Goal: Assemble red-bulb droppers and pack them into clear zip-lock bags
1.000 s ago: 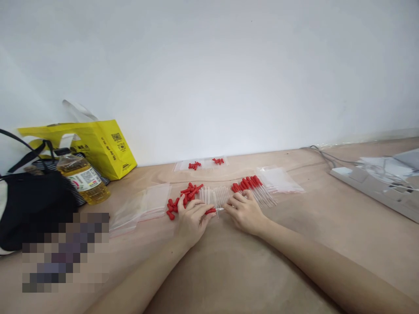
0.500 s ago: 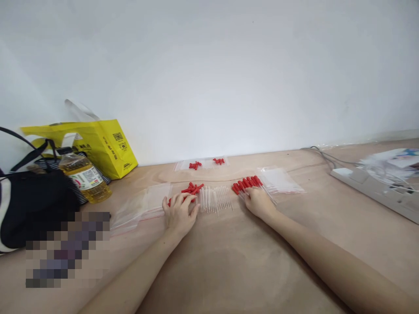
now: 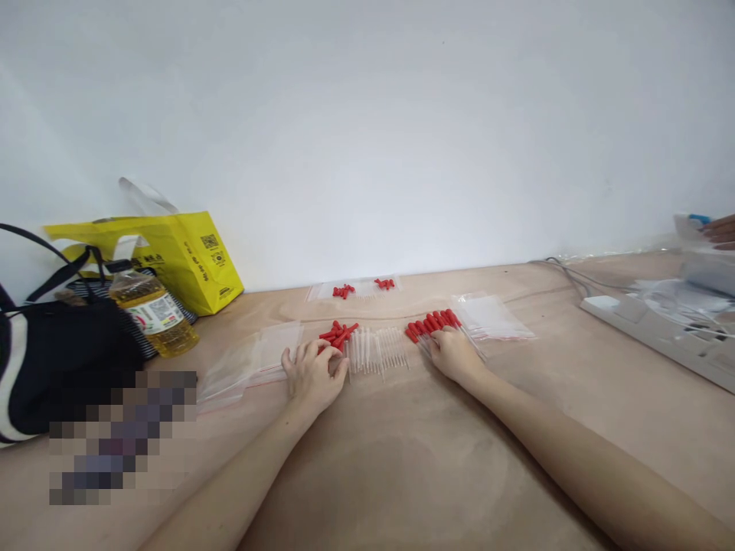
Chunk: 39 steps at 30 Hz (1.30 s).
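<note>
My left hand (image 3: 315,376) lies over the near left edge of a pile of red rubber caps (image 3: 338,334), its fingers apart and curved; its fingertips are partly hidden. Right of it lies a row of thin clear tubes (image 3: 376,350) on the table. My right hand (image 3: 456,353) rests on a row of red-capped tubes (image 3: 433,321), with its fingers bent down on their clear parts. Whether those fingers pinch a tube cannot be made out.
Clear zip bags lie at the left (image 3: 267,352) and right (image 3: 491,317). A small bag with red caps (image 3: 365,288) is near the wall. An oil bottle (image 3: 158,315) and yellow bag (image 3: 195,260) stand left. At right are a power strip (image 3: 643,325) and another person's hand (image 3: 720,231).
My left hand has shifted slightly among the red caps. Another person's hand has come into view at the right edge with clear plastic. My right hand has hardly moved.
</note>
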### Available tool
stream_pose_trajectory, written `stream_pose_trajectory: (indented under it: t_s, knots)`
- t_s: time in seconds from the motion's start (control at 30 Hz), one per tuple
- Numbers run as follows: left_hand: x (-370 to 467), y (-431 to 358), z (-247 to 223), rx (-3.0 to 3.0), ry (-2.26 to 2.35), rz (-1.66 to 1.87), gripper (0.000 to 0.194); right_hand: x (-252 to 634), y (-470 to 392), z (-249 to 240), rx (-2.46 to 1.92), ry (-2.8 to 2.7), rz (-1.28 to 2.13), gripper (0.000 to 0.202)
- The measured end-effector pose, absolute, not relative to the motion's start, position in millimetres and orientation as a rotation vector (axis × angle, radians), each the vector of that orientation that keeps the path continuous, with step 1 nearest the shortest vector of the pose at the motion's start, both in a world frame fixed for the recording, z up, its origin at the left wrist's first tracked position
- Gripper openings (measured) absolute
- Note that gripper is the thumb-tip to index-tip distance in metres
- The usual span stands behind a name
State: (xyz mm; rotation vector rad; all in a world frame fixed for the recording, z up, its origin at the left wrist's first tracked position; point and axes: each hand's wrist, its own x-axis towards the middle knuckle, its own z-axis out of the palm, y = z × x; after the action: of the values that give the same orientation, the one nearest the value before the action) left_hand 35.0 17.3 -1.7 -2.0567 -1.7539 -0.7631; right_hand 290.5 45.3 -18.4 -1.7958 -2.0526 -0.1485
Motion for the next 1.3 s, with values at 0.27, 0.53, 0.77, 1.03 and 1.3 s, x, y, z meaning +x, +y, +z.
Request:
stream_pose_trajectory:
  t_s: [0.27, 0.53, 0.77, 1.03, 1.3]
  knots:
    - [24.0, 26.2, 8.5, -1.937, -1.788, -0.641, 0.016, 262.8, 26.7, -1.5, -1.907, -2.063, -0.044, 0.024]
    - [26.7, 45.9, 5.5, -1.997, -1.765, -0.639, 0.022, 246.6, 44.2, 15.3, -2.048, -2.098, 0.146, 0.025]
    - [35.9, 58.2, 7.5, -2.018, -1.857, -0.614, 0.018, 239.8, 56.3, 15.5, -2.089, -2.047, 0.274, 0.024]
    - [41.4, 39.5, 14.2, -2.038, -1.743, -0.77, 0.015, 235.3, 65.5, 15.2, -2.072, -2.046, 0.39, 0.027]
    - [52.3, -12.6, 1.3, -2.397, -1.265, -0.876, 0.009, 252.6, 32.1, 22.2, -1.857, -2.167, 0.188, 0.025]
